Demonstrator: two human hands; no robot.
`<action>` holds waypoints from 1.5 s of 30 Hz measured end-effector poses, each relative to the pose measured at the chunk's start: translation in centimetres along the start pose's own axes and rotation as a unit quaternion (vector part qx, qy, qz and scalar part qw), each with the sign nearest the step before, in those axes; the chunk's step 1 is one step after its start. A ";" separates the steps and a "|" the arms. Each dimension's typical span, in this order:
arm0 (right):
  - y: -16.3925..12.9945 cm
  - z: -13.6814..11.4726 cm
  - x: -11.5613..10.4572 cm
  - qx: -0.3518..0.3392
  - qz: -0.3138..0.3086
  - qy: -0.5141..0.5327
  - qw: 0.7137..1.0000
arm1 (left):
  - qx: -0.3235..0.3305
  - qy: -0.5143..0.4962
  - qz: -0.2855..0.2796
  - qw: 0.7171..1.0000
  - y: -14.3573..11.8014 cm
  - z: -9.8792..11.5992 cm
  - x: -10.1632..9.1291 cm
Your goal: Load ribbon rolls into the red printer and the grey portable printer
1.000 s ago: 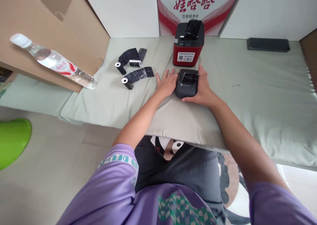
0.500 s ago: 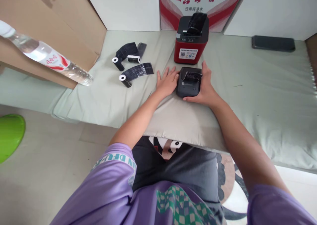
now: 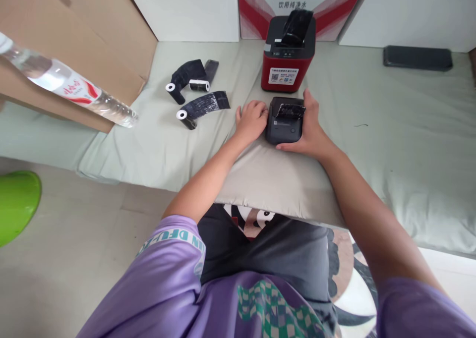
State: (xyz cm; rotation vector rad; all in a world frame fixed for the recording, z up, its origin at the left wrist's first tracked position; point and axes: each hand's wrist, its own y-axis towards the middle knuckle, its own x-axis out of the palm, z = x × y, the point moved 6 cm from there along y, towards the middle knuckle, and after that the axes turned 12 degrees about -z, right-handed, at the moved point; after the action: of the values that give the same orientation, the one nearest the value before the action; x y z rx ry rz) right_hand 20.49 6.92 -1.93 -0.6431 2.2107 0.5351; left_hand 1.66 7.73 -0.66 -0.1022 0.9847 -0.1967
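Observation:
A small black label printer [image 3: 284, 134] sits on the pale green cloth, a dark strip of paper lying across its top slot. My right hand [image 3: 311, 130] wraps round its right side, with the thumb at the front edge and fingers along the far side. My left hand [image 3: 253, 121] rests on the cloth against the printer's left side, fingers bent and slightly apart, holding nothing. Just behind stands a red and black printer [image 3: 284, 75] with a dark strip curling from its top. To the left lie several rolls of black-coated paper [image 3: 208, 105], partly unrolled.
A water bottle [image 3: 80, 85] leans across the left, by a cardboard box [image 3: 107, 45]. At the back right lies a black oblong object [image 3: 417, 58]. White boxes [image 3: 182, 11] line the rear. A green rounded object [image 3: 18, 206] is on the floor at left.
The fingers of my left hand have gone from stretched out to more bent beside the label printer. My right hand keeps its hold. The view has shifted slightly.

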 end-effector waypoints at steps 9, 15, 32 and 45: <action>0.0 0.1 0.0 -0.002 0.003 0.006 1.000 | -0.005 0.006 -0.022 1.000 0.3 0.0 0.2; 0.1 0.2 0.0 0.004 0.011 0.030 0.999 | -0.005 0.014 -0.018 1.000 0.3 -0.1 0.3; 0.0 0.1 -0.2 0.005 0.009 0.020 1.000 | -0.016 0.019 -0.015 1.000 -0.5 0.4 0.0; -0.1 -0.5 -0.2 0.016 -0.001 0.026 1.000 | -0.021 0.021 -0.022 0.999 -0.2 0.2 0.3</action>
State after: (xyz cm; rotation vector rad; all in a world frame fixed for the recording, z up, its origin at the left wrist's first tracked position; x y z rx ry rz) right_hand 20.41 6.66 -1.45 -0.6495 2.2617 0.4857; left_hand 1.93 7.45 -0.75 -0.1597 1.0288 -0.2200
